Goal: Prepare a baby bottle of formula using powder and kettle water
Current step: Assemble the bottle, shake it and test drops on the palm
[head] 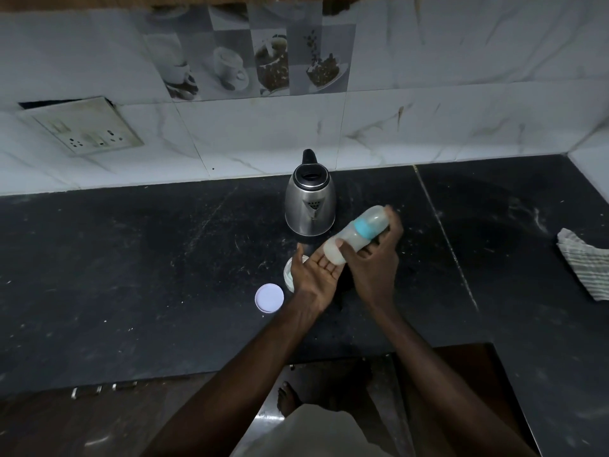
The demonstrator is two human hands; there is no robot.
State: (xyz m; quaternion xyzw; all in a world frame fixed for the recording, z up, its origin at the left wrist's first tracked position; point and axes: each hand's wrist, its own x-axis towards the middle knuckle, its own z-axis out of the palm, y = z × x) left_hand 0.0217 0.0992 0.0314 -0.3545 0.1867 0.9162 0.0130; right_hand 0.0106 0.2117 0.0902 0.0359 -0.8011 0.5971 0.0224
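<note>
Right grip (pixel 375 258) is clenched round the baby bottle (pixel 351 240): the thumb is laid across the lower body and the fingers are wrapped behind the upper part. Left grip (pixel 313 272) is released, palm up and fingers relaxed, with the bottle's base at its fingertips; contact cannot be confirmed. The bottle is held in the air just in front of the kettle (pixel 309 206) and slightly to its right, tilted so that the base points down and to the left. A cloudy white body, a light blue collar and a clear domed cap are shown; the outline is blurred.

The kettle, of brushed steel with a black lid and handle, is stood on a dark stone bench (pixel 131 258) marked with pale specks and scratches. A white powder tub (pixel 289 272) is seen in front of the kettle, largely covered by the left grip. A round pale lid (pixel 269 297) is laid flat further forward and to the left. A striped grey cloth (pixel 585 265) is placed well to the right of the kettle. Behind the kettle a white marble-patterned tiled wall (pixel 428 110) is fitted, with a band of cup-picture tiles (pixel 250 67) above and a stained socket plate (pixel 82 127) to the left.
</note>
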